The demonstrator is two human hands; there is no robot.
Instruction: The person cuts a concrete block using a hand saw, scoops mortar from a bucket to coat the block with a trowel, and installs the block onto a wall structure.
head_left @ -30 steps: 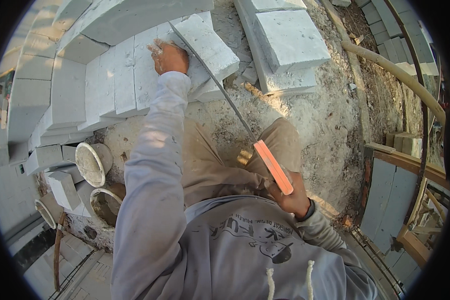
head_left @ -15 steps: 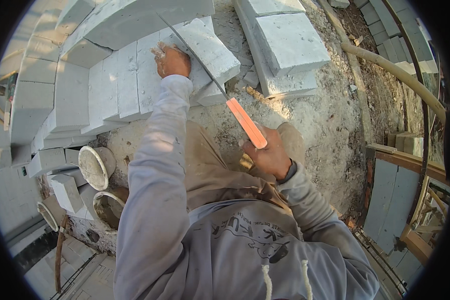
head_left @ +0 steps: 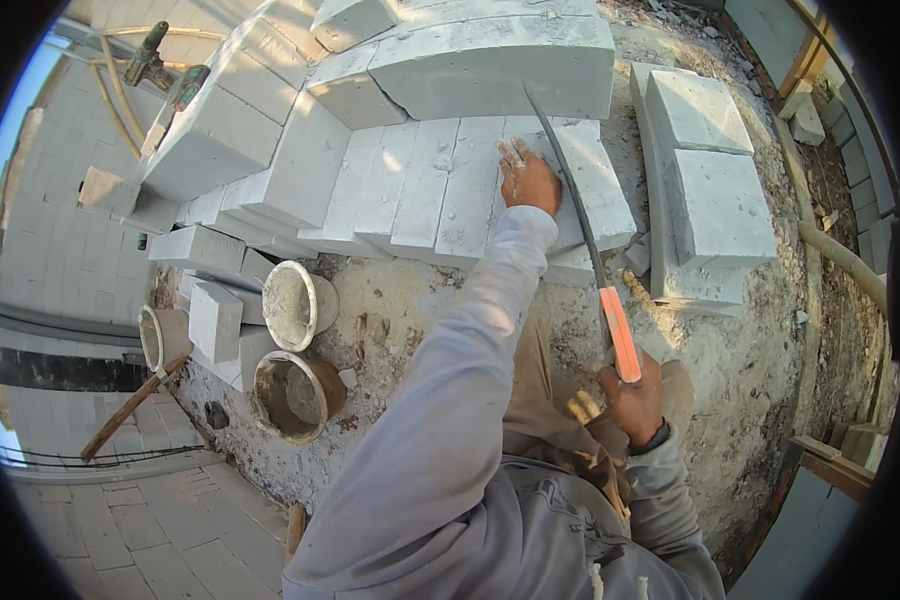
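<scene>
Handsaw [head_left: 588,230] was over pale blocks [head_left: 602,190], tip [head_left: 531,94] pointing forward and slightly left along its long axis. Right hand [head_left: 637,398] gripped the orange handle [head_left: 621,337]; left hand [head_left: 530,186] lay on the blocks, fingers [head_left: 514,154] spread.

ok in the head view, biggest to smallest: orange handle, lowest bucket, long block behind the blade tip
By apparent size:
1. Long block
2. Lowest bucket
3. Orange handle, clearly smallest
</scene>
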